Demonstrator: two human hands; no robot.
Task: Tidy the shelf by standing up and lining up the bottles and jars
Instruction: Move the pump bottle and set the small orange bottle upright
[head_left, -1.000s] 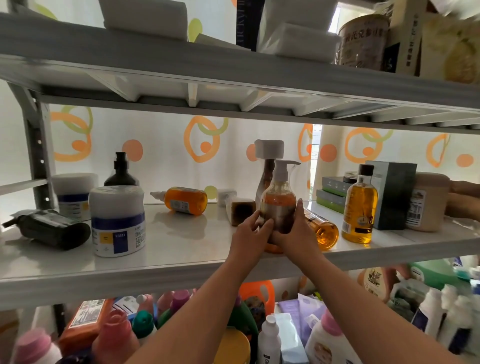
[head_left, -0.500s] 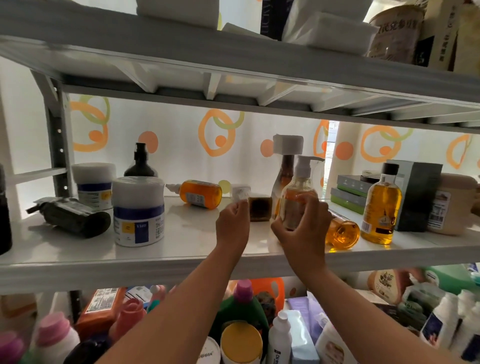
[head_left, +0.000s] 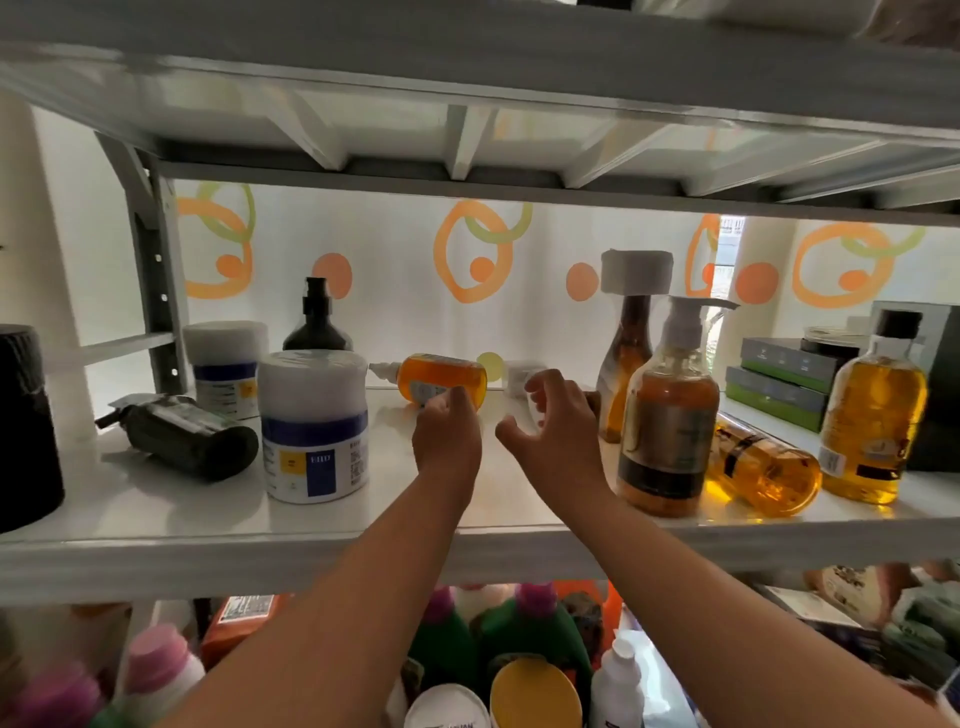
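Having let go of the pump bottle (head_left: 668, 410), now upright near the shelf's (head_left: 208, 525) front edge, my left hand (head_left: 448, 434) and right hand (head_left: 550, 421), both empty and half-open, reach toward the back edge for the orange bottle (head_left: 441, 376) lying on its side.

Strong backlight through the patterned curtain (head_left: 405, 312) dims the foreground, with wide-angle bending and blur at the edges.

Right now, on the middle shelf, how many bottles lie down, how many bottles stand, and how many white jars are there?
Bottles lying down: 3
Bottles standing: 4
White jars: 2
Total: 9
The dark container at the left edge is not counted.
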